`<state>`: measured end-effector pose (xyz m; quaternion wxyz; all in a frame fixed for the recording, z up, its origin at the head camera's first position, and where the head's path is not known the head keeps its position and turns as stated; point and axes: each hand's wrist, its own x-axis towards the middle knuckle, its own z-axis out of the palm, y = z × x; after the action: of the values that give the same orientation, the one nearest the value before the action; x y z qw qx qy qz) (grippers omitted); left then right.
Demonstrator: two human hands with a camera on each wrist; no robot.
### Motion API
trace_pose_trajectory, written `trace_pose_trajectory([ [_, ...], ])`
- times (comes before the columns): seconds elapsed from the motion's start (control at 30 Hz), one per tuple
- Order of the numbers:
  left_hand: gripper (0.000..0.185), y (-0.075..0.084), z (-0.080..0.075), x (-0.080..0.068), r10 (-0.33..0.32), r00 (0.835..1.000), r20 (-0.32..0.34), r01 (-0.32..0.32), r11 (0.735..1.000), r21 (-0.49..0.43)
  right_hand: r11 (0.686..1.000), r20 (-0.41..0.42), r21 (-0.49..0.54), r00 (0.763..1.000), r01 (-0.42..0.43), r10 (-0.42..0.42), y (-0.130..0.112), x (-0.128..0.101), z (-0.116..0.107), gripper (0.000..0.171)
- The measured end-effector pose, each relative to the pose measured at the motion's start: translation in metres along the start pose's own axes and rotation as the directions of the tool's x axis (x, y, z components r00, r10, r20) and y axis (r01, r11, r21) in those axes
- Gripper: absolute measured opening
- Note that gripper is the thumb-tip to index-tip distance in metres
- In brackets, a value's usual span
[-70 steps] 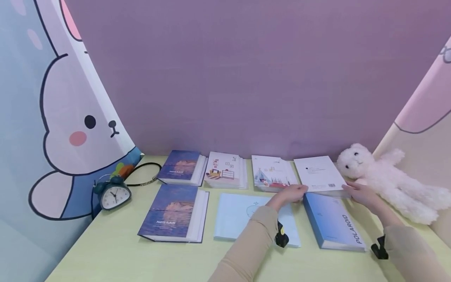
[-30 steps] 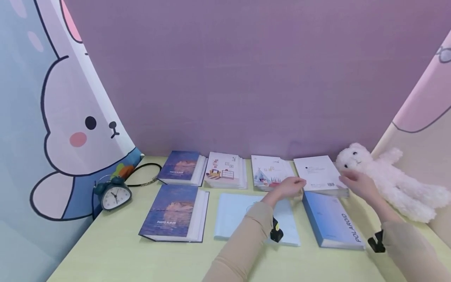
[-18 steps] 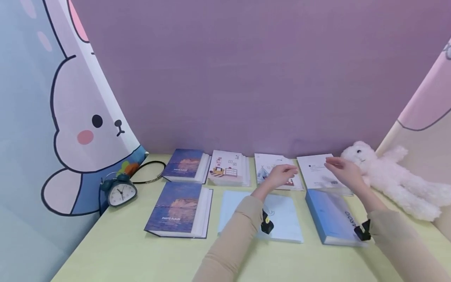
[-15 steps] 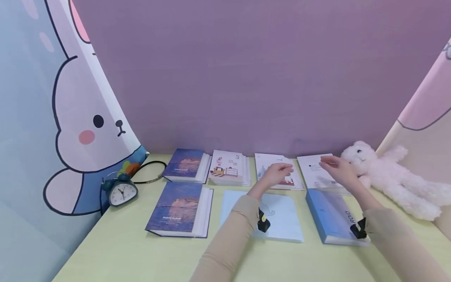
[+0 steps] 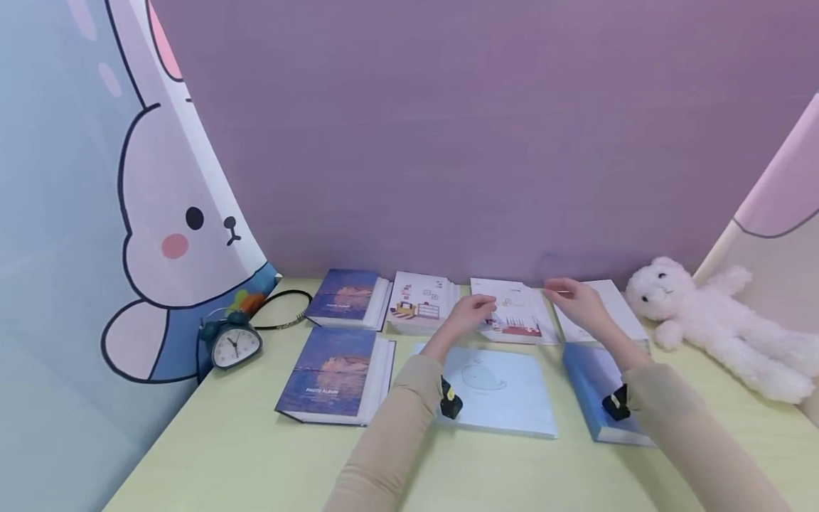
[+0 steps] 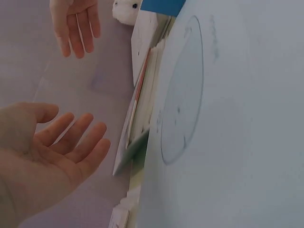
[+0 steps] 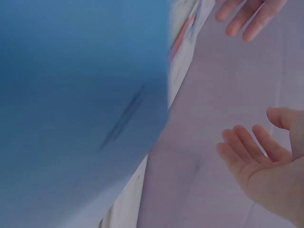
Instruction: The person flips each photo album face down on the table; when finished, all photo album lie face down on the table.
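The worktop (image 5: 512, 469) carries the same layout as a couple of seconds ago; the whole view has swung slightly, so nothing on it seems shifted. The plush toy (image 5: 716, 323) lies along the right side, the whale album (image 5: 512, 402) and the blue album (image 5: 584, 380) in the front row. The white album (image 5: 617, 299) lies flat at the right end of the back row, just behind the blue album.

What has changed is the hands: both were at the white album's near edge and have since lifted off it and drifted left. The left hand (image 5: 470, 315) and right hand (image 5: 580, 302) hang in the air, palms facing, each grip loose and empty. Judging by this, the white album has been let go and its placing looks finished.
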<state>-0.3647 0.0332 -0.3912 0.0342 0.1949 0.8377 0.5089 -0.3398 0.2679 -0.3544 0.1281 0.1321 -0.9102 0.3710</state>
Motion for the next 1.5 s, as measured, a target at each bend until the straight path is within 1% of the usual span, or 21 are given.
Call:
trace_pose_trajectory([
  [0.17,0.040,-0.007,-0.008,-0.005,-0.058,0.998,-0.020,0.058,0.998,-0.017,0.999,0.038,0.028,0.999,-0.028,0.027,-0.014,0.005,0.009,0.046],
  [0.3,0.046,-0.016,-0.011,-0.007,-0.098,0.995,-0.020,0.097,0.994,-0.040,0.999,0.049,0.033,0.999,-0.026,0.024,-0.024,0.008,0.017,0.045],
  [0.4,0.047,-0.022,-0.012,-0.008,-0.123,0.992,0.002,0.122,0.990,-0.074,0.999,0.053,0.029,0.998,-0.014,0.013,-0.030,0.011,0.022,0.044],
  [0.47,0.047,-0.025,-0.012,-0.007,-0.140,0.990,0.018,0.140,0.988,-0.071,0.999,0.067,0.035,0.998,-0.013,0.011,-0.033,0.011,0.026,0.044],
  [0.57,0.049,-0.028,-0.011,-0.007,-0.163,0.985,0.060,0.166,0.985,-0.054,0.999,0.089,0.037,0.996,-0.027,0.024,-0.034,0.012,0.035,0.043],
  [0.7,0.055,-0.029,-0.010,-0.008,-0.201,0.974,0.104,0.204,0.979,-0.025,0.999,0.120,0.033,0.992,-0.044,0.040,-0.029,0.012,0.050,0.041],
  [0.77,0.055,-0.030,-0.010,-0.009,-0.209,0.971,0.119,0.212,0.977,-0.014,0.998,0.136,0.030,0.990,-0.052,0.048,-0.028,0.011,0.057,0.041],
  [0.93,0.051,-0.030,-0.010,-0.011,-0.216,0.960,0.177,0.211,0.976,0.043,0.991,0.194,0.069,0.976,-0.116,0.101,-0.025,0.008,0.068,0.042],
  [1.0,0.052,-0.030,-0.010,-0.011,-0.220,0.957,0.189,0.213,0.976,0.054,0.990,0.223,0.065,0.969,-0.128,0.111,-0.024,0.006,0.070,0.044],
  [1.17,0.055,-0.033,-0.010,-0.012,-0.215,0.955,0.205,0.209,0.977,0.049,0.995,0.257,-0.040,0.961,-0.093,0.100,-0.020,0.002,0.072,0.049],
  [1.27,0.057,-0.037,-0.011,-0.012,-0.211,0.951,0.226,0.205,0.977,0.053,0.993,0.278,-0.069,0.955,-0.093,0.109,-0.016,0.001,0.071,0.053],
  [1.37,0.057,-0.040,-0.011,-0.013,-0.216,0.944,0.249,0.211,0.976,0.047,0.991,0.319,-0.041,0.938,-0.126,0.132,-0.010,0.001,0.067,0.059],
  [1.4,0.056,-0.041,-0.011,-0.013,-0.219,0.942,0.255,0.215,0.976,0.043,0.992,0.339,-0.026,0.932,-0.126,0.127,-0.006,0.001,0.066,0.062],
  [1.47,0.055,-0.042,-0.011,-0.014,-0.227,0.938,0.263,0.226,0.974,0.036,0.993,0.370,0.005,0.923,-0.117,0.107,0.000,0.002,0.063,0.066],
  [1.5,0.054,-0.043,-0.011,-0.014,-0.232,0.936,0.263,0.231,0.972,0.037,0.997,0.376,0.023,0.924,-0.078,0.064,0.009,0.005,0.064,0.067],
])
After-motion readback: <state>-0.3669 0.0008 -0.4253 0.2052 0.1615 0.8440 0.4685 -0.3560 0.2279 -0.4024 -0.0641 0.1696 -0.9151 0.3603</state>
